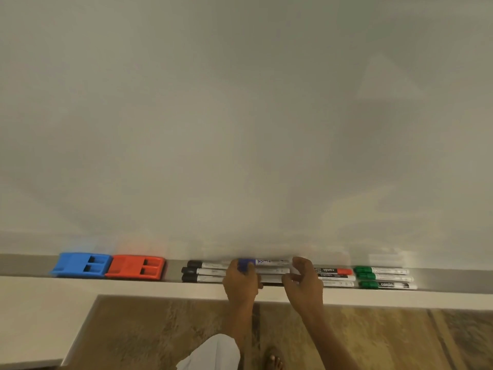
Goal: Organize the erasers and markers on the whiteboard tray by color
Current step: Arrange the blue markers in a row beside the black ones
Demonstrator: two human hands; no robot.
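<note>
A grey whiteboard tray (440,276) runs across the view. At its left lie a blue eraser (80,265) and a red eraser (136,267), side by side. Three black-capped markers (202,271) lie stacked to their right. My left hand (240,284) pinches the cap end of blue-capped markers (262,262) in the middle of the tray. My right hand (304,284) curls around their other end, fingers touching the barrels. Red markers (336,276) lie just right of that hand, then three green-capped markers (384,277).
The white board surface (240,129) fills the upper view. Below the tray is a white ledge (160,288), and a brown floor (160,329) with a bare foot (273,359) and white cloth (213,353).
</note>
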